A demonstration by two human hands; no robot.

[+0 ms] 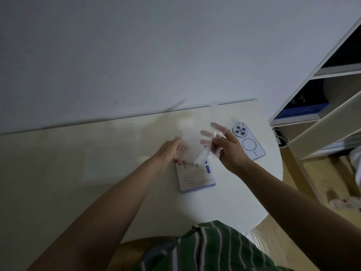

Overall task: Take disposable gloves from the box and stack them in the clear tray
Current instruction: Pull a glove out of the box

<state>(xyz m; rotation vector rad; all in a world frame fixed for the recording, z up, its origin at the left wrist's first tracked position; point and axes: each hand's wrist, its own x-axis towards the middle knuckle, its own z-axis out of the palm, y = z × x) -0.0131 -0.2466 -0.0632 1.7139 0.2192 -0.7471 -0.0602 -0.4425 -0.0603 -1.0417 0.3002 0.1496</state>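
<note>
Holding a clear disposable glove up at mid-frame, left hand blurred, fingers curled on its left edge, right hand pinching its right edge, other fingers spread, glove box flat on the white bench just below, phone to the right

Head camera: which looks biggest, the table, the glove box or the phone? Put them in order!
1. Table, by far largest.
2. Glove box and phone: about alike, box partly hidden by the left hand, so unranked.

Open tabletop left of box, phone near its right, wall behind
</note>
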